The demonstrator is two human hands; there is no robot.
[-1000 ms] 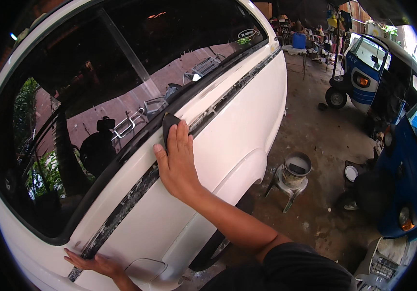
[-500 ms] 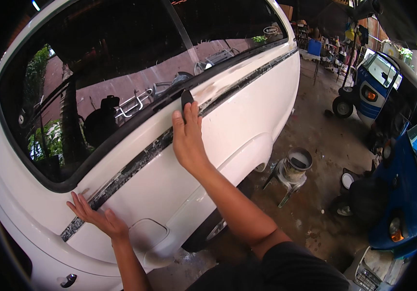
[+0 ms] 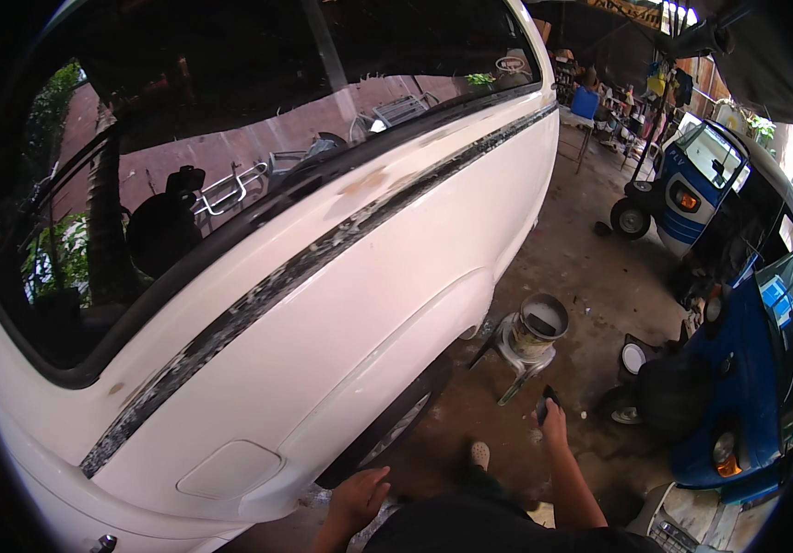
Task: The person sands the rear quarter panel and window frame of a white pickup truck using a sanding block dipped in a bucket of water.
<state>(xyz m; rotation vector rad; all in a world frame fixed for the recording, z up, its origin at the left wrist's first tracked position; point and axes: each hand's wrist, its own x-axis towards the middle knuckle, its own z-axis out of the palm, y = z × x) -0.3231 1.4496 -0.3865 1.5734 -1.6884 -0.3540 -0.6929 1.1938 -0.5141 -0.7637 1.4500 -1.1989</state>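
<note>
My right hand (image 3: 553, 426) is away from the van, low over the floor, closed around a small black sanding pad (image 3: 547, 400). At the bottom edge, my left hand (image 3: 357, 498) hangs beside the van's lower side, fingers stretched out and nothing in them. The white van (image 3: 323, 295) fills the left side. A black, scuffed stripe (image 3: 277, 281) runs along its flank below the dark window (image 3: 230, 157). Tan sanded patches (image 3: 364, 184) show in the paint above the stripe.
A bucket (image 3: 530, 346) with cloudy liquid stands on a small stool (image 3: 510, 373) beyond my right hand. Blue three-wheelers (image 3: 738, 387) line the right side, with a white dish (image 3: 633, 358) on the floor near them. My shoe (image 3: 479, 454) shows below.
Both hands have left the van's side. The right, still gripping the sanding pad, has swung down and right toward the bucket; the left has dropped to the lower edge. The view has shifted.
</note>
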